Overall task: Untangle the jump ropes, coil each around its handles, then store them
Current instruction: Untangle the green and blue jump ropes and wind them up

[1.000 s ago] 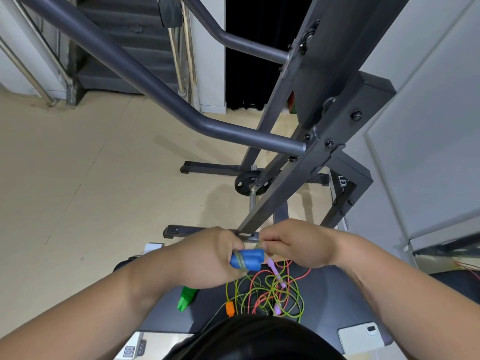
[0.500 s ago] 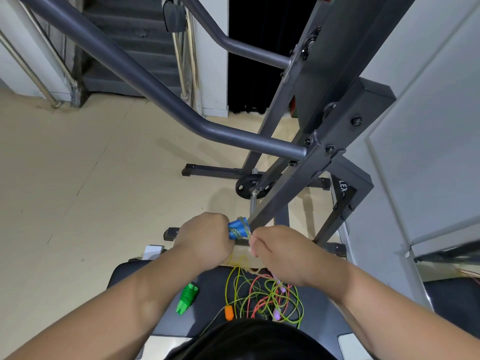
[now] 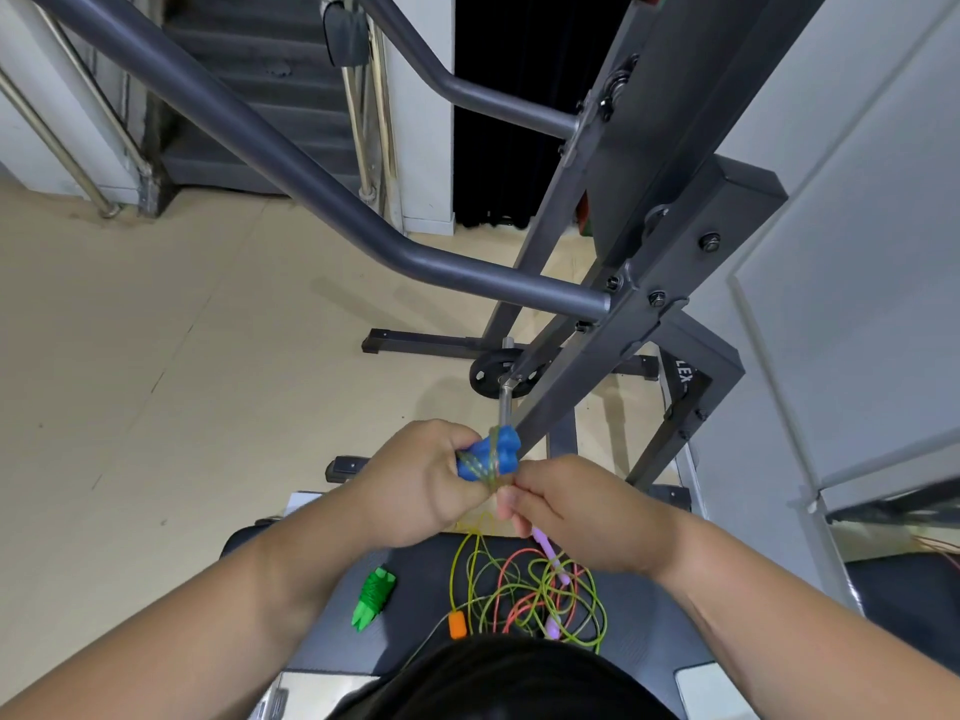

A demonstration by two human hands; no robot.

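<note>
Now, left hand (image 3: 415, 480) gripping knobbly blue handles (image 3: 511, 450), right hand (image 3: 576, 517) pinching cord (image 3: 480, 466)

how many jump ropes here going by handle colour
4. Blue handles gripped in the left hand, right hand pinching their yellow-green cord; green handles, coiled, left on the bench pad; orange handle and purple handles in the tangle beside. The person's head may hide more.

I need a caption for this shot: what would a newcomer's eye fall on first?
The blue handles, wound with yellow-green rope, stand out centre frame: the left hand grips them, the right hand pinches the rope beside them. Below, a bright rope tangle and a coiled green rope lie on the dark bench pad.
</note>
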